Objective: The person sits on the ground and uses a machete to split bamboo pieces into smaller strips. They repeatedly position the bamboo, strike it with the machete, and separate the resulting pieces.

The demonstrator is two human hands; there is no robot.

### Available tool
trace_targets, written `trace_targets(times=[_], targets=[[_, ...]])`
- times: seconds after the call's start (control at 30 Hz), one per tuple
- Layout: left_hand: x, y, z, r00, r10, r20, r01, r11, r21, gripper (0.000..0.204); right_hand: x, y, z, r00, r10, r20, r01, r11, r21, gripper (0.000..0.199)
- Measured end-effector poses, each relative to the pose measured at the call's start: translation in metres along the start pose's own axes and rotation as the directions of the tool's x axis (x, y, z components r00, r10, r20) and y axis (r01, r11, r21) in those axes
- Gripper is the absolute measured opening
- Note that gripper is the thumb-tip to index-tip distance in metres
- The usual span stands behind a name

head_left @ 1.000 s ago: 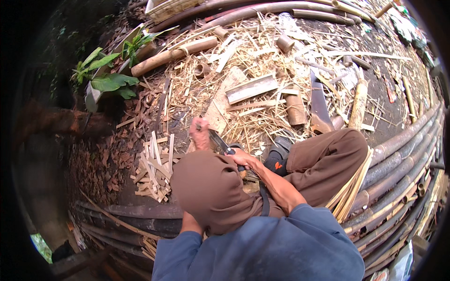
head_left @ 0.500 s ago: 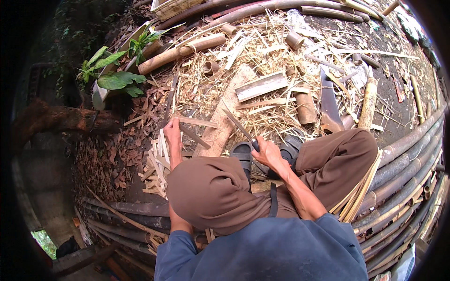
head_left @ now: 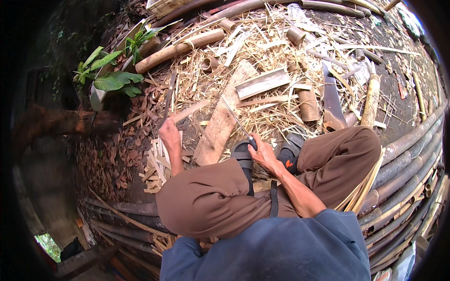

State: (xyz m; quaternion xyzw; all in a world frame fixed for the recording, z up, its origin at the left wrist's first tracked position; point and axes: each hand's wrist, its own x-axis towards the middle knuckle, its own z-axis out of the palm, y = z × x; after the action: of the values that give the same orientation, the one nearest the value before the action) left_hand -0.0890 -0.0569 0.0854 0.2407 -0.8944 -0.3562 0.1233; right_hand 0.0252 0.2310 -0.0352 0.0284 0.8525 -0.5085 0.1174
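Note:
My left hand (head_left: 170,135) is closed on one end of a flat bamboo strip (head_left: 191,110), whose free end points toward the wooden board. In my right hand (head_left: 263,153) is a knife with a dark handle, its narrow blade (head_left: 236,115) slanting up and left over the long pale board (head_left: 229,107). The blade and the held strip are apart. A second thin strip (head_left: 205,134) is tilted at the board's left edge; whether it rests there I cannot tell. A pile of cut bamboo strips (head_left: 158,164) lies just below my left hand.
Shavings cover the ground beyond my sandals. A split bamboo piece (head_left: 262,84), a short bamboo tube (head_left: 308,105) and a handsaw (head_left: 332,96) lie there. Long bamboo poles (head_left: 402,157) line the right side; longer strips (head_left: 363,189) lean by my right knee. A leafy plant (head_left: 115,80) stands far left.
My left hand has shifted slightly left and down, and its strip has swung upward at the free end. My left knee has moved left. The knife has shifted only slightly.

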Motion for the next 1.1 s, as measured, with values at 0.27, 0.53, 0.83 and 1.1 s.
trace_targets(times=[0.27, 0.53, 0.83, 1.1], targets=[[-0.025, 0.028, 0.011, 0.989, 0.145, 0.024, -0.146, 0.989, 0.037, 0.038, 0.005, -0.006, -0.002, 0.989, 0.085, -0.120, -0.070, 0.990, 0.125, 0.043], [-0.065, -0.003, 0.050, 0.965, 0.256, 0.061, -0.262, 0.955, 0.137, 0.037, -0.014, -0.070, 0.008, 0.979, -0.026, 0.201, 0.012, 0.998, 0.069, 0.037], [-0.083, -0.001, 0.049, 0.975, 0.209, 0.076, -0.220, 0.960, 0.175, 0.032, -0.010, -0.029, 0.035, 0.987, -0.005, 0.160, -0.005, 0.998, 0.062, 0.038], [-0.085, -0.013, 0.054, 0.941, 0.333, 0.064, -0.339, 0.920, 0.195, 0.031, -0.010, -0.031, 0.020, 0.979, -0.038, 0.200, 0.031, 0.999, 0.038, 0.038]])
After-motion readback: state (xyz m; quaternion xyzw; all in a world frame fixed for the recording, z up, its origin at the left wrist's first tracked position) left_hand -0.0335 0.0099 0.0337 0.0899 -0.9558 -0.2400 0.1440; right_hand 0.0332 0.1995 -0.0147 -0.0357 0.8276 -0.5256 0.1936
